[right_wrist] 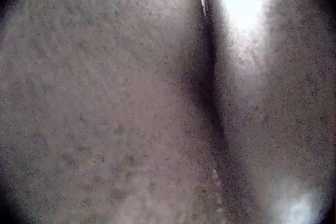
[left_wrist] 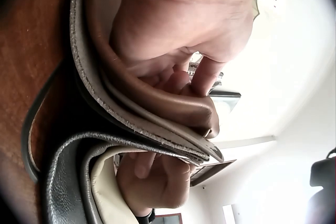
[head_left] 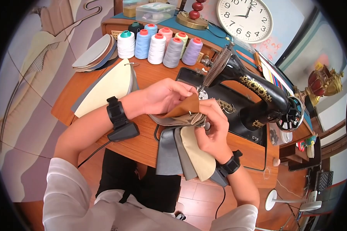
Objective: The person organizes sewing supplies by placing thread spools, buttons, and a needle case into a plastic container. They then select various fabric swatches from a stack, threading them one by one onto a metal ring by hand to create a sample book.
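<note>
A bundle of leather swatches sits between both hands at the table's front edge, a brown swatch (head_left: 184,106) on top. My left hand (head_left: 166,95) holds the brown swatch, thumb and fingers at its raised edge; in the left wrist view this hand (left_wrist: 184,19) curls over the brown leather (left_wrist: 152,95). My right hand (head_left: 215,131) pinches the bundle's corner, beside a small metal ring (head_left: 191,113). Black (head_left: 168,152), grey and cream swatches (head_left: 198,154) hang below that corner. A blurred greyish-brown surface (right_wrist: 105,103) fills the right wrist view.
A black sewing machine (head_left: 254,82) stands right of the hands. Several thread spools (head_left: 157,49) line the back. Left lie a cream-topped swatch bundle (head_left: 108,86) and a stack of rounded leather pieces (head_left: 91,52). A clock (head_left: 245,19) is behind.
</note>
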`<action>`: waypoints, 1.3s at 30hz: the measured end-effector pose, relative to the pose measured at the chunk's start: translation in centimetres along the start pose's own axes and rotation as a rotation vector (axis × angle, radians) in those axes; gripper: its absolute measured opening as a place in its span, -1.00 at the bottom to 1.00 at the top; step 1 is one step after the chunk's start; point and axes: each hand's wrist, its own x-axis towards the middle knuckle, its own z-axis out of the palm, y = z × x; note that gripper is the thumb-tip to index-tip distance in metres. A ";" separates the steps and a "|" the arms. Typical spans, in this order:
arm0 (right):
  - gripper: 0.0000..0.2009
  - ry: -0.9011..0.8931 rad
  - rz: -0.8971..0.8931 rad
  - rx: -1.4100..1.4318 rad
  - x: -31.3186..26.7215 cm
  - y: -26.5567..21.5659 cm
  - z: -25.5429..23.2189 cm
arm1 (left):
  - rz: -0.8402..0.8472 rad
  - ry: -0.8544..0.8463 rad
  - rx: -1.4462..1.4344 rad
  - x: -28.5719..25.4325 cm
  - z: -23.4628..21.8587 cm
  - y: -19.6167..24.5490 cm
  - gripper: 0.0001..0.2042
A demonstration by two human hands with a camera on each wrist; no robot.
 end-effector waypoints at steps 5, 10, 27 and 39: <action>-0.50 0.037 0.019 -0.032 0.1 -0.2 0.1 | -0.039 -0.043 -0.079 0.0 0.5 0.0 -0.74; -0.54 0.079 0.006 -0.076 0.3 0.0 0.3 | 0.215 0.136 0.060 0.0 1.1 -0.7 -0.77; -0.52 0.234 0.227 -0.085 0.6 -0.2 0.4 | 0.492 0.089 0.548 0.2 1.5 -1.0 -0.74; -0.56 0.220 0.300 -0.057 0.9 -0.4 0.1 | 0.513 0.082 0.655 0.0 1.8 -1.1 -0.72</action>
